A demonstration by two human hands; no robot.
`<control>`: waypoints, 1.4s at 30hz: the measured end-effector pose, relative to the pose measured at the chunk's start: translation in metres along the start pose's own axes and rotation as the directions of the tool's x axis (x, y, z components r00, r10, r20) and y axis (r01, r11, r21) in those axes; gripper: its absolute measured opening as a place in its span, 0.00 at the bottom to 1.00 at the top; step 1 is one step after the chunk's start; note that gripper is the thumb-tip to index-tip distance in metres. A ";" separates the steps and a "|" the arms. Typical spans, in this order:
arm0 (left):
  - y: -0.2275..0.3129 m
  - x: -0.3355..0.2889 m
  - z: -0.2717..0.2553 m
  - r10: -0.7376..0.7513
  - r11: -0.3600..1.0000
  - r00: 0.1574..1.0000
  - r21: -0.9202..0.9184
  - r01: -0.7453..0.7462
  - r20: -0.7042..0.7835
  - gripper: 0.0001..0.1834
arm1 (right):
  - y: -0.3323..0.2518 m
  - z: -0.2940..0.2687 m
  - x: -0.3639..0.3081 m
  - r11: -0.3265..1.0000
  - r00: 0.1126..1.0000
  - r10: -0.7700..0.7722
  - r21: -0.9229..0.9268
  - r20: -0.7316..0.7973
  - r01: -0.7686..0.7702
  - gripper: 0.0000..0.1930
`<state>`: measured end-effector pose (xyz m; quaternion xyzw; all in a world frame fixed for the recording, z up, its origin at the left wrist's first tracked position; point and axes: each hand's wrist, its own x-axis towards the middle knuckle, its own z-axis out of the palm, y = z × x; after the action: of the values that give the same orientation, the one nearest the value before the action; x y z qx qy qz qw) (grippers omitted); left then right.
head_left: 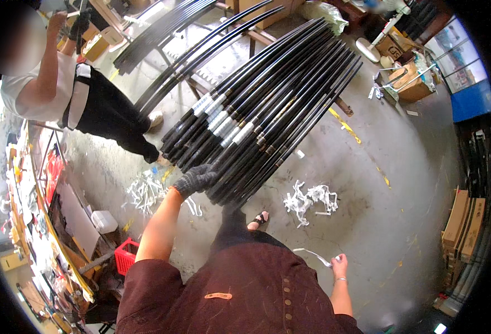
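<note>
A bundle of long, glossy black poles [290, 72] lies fanned out in front of me, several with white or silver bands near their thick ends. My left hand [198, 179], in a dark grey knit glove, is closed around the thick end of a pole at the near left of the bundle. Its fingertips are partly hidden among the poles. Low on my right side, my bare right hand [339, 263] pinches a thin white strip [314, 254] that trails to the left, apart from the poles.
Piles of white strips lie on the floor, one pile [310, 201] right of the poles and another [147, 192] to the left. A co-worker [62, 89] stands at the far left beside more poles [162, 33]. A red basket [126, 256] sits near my left elbow; long cardboard boxes [464, 225] stand at right.
</note>
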<state>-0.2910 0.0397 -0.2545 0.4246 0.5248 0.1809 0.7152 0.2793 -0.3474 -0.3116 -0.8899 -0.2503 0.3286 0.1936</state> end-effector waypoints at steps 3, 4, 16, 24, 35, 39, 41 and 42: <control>0.007 -0.012 0.003 0.034 0.998 0.995 -0.053 -0.029 0.090 0.24 | -0.006 -0.003 0.000 0.992 0.994 0.074 0.113 -0.084 -0.064 0.08; 0.011 -0.018 0.007 0.014 0.995 0.991 -0.104 0.000 0.136 0.25 | 0.005 -0.004 0.004 0.993 0.992 0.062 0.111 -0.106 -0.050 0.08; 0.112 -0.044 0.129 0.240 0.957 0.944 -0.218 -0.191 0.225 0.32 | -0.050 0.005 0.045 0.930 0.951 -0.160 0.364 0.263 0.056 0.10; 0.192 -0.037 0.243 0.452 0.844 0.695 -0.520 -0.130 0.560 0.36 | -0.273 -0.051 -0.021 0.692 0.718 -0.689 0.384 0.098 0.612 0.13; 0.194 -0.026 0.298 0.432 0.848 0.694 -0.521 -0.096 0.576 0.44 | -0.348 -0.033 -0.077 0.586 0.663 -0.691 0.760 0.287 0.282 0.12; 0.195 -0.020 0.308 0.476 0.816 0.731 -0.555 -0.160 0.489 0.39 | -0.350 -0.035 -0.074 0.617 0.723 -0.688 0.576 0.062 0.537 0.13; 0.197 -0.015 0.310 0.475 0.827 0.748 -0.525 -0.200 0.464 0.33 | -0.354 -0.040 -0.075 0.673 0.752 -0.658 0.463 0.020 0.576 0.15; 0.195 -0.011 0.309 0.464 0.827 0.752 -0.533 -0.179 0.467 0.32 | -0.356 -0.043 -0.076 0.699 0.764 -0.645 0.404 -0.001 0.590 0.16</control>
<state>0.0207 0.0148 -0.0645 0.3650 0.1403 0.2851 0.8751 0.1452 -0.1140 -0.0628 -0.6731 -0.4788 0.3479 0.4434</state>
